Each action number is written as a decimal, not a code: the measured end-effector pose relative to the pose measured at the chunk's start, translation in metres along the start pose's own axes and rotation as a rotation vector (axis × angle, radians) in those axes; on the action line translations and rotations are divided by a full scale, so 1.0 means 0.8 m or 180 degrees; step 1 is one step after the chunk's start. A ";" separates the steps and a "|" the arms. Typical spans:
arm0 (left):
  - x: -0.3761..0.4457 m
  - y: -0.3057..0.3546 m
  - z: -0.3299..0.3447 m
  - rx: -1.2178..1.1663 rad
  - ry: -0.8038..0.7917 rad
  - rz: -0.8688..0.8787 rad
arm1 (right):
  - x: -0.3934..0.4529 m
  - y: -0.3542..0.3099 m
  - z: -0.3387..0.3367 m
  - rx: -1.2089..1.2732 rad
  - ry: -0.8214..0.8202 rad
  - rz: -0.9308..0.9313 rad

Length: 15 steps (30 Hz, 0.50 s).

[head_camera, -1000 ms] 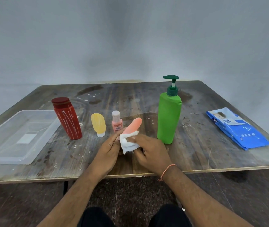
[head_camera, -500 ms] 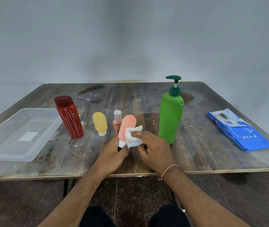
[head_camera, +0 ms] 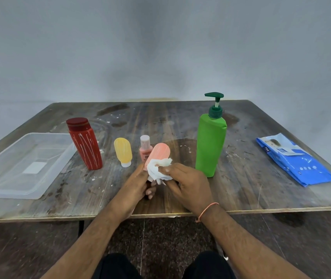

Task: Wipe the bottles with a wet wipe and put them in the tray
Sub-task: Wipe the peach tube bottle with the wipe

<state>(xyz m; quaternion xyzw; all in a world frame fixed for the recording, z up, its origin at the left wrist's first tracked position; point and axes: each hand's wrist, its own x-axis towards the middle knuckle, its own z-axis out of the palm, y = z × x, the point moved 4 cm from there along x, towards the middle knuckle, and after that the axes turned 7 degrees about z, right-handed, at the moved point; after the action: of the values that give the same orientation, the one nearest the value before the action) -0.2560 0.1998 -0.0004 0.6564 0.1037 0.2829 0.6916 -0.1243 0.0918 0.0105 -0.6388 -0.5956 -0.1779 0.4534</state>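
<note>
Both hands busy — left (head_camera: 134, 186) grips peach bottle (head_camera: 158, 154), right (head_camera: 188, 186) pinches wet wipe (head_camera: 158, 170).

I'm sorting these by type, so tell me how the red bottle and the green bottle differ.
The green bottle has a dark green pump on top; the red bottle has a flat, dark red cap. The green one stands taller than the red one. The red one bears white streaks; the green one is plain. The red one stands next to the tray; the green one stands far from it. Both stand on the table, unheld.
</note>
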 end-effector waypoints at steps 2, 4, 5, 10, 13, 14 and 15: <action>0.000 -0.003 -0.003 0.0042 -0.0006 0.0038 | 0.000 0.005 0.000 0.0007 0.0055 0.0097; 0.000 -0.005 -0.005 0.0059 -0.0032 -0.0009 | 0.001 0.009 -0.003 0.0061 0.0157 0.0206; 0.000 -0.005 -0.005 0.0030 -0.0057 -0.0043 | 0.002 0.010 -0.005 0.0066 0.0229 0.0275; 0.000 -0.007 -0.004 -0.0153 -0.0124 -0.0187 | 0.005 0.025 -0.014 0.0085 0.0600 0.0968; 0.000 -0.009 -0.006 -0.0188 -0.0116 -0.0221 | 0.006 0.031 -0.015 0.0215 0.0599 0.1292; 0.000 -0.009 -0.006 -0.0203 -0.0106 -0.0226 | 0.006 0.031 -0.014 0.0238 0.0583 0.1292; 0.000 -0.008 -0.005 -0.0215 -0.0089 -0.0237 | 0.007 0.030 -0.013 0.0262 0.0566 0.1257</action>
<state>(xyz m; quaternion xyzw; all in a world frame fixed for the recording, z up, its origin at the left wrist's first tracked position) -0.2564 0.2038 -0.0074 0.6323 0.1087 0.2511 0.7248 -0.0975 0.0894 0.0112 -0.7058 -0.4233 -0.1168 0.5559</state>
